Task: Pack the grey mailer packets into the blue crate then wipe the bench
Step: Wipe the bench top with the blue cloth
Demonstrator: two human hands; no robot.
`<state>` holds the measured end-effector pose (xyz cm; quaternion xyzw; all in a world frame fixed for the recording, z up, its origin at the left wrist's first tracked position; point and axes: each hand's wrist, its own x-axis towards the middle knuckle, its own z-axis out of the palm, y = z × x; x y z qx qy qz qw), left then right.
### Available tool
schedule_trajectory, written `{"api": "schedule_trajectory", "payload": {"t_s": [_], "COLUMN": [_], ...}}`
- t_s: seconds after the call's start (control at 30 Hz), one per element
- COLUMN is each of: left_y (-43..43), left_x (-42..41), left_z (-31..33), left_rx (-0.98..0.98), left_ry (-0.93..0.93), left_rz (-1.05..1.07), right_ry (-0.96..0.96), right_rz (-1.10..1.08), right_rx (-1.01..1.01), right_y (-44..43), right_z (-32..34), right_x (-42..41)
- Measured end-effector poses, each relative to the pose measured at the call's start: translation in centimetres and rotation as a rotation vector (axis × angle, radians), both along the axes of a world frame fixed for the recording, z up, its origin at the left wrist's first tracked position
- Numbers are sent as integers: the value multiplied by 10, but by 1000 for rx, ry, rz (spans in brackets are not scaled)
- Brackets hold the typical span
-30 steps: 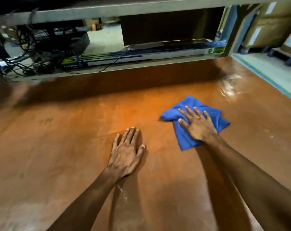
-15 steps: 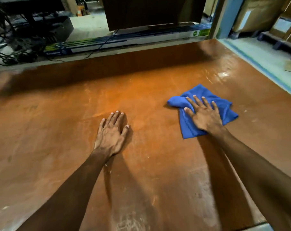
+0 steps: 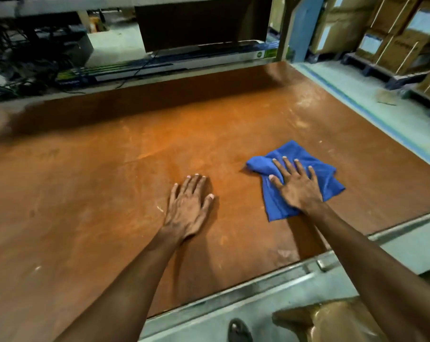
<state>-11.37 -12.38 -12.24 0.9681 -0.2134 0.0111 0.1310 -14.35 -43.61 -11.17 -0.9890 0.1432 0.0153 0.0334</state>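
Observation:
A blue cloth (image 3: pixel 325 183) lies crumpled on the brown bench top (image 3: pixel 110 181), right of centre. My right hand (image 3: pixel 295 186) presses flat on the cloth with its fingers spread. My left hand (image 3: pixel 189 206) rests palm down on the bare bench, fingers together, a short way left of the cloth. No grey mailer packets and no blue crate are in view.
The bench's metal front edge (image 3: pixel 270 287) runs diagonally at lower right. A brown cardboard box (image 3: pixel 332 319) and a foot (image 3: pixel 238 332) are on the floor below. Cables and long flat boxes (image 3: pixel 140 70) lie behind the bench. Stacked cartons on pallets (image 3: pixel 394 40) stand at the far right.
The view has pulled back and tilted down, so the bench's front edge and the floor now show. The cloth under my right hand has bunched up at its left corner.

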Motion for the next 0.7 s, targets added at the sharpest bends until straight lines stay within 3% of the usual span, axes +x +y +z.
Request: {"api": "schedule_trajectory", "payload": {"t_s": [0.2, 0.27, 0.4, 0.47, 0.63, 0.7], "left_y": [4, 5, 4, 5, 4, 2], "left_x": [-29, -28, -31, -31, -32, -30], "left_z": [-8, -9, -9, -8, -8, -9], "left_rx": [-12, -2, 5, -3, -25, -27], "left_ry": [-41, -40, -44, -40, -40, -37], "left_rz": [-30, -27, -44, -50, -44, -39], "right_ry": [15, 50, 53, 65, 43, 58], "right_rz": [494, 466, 54, -31, 276, 278], "right_rx": [-1, 6, -1, 11, 6, 10], "right_y": [84, 71, 4, -5, 33, 14], "right_z": [-1, 3, 7, 8, 7, 9], "right_x": [-113, -129, -132, -139, -169, -159]}}
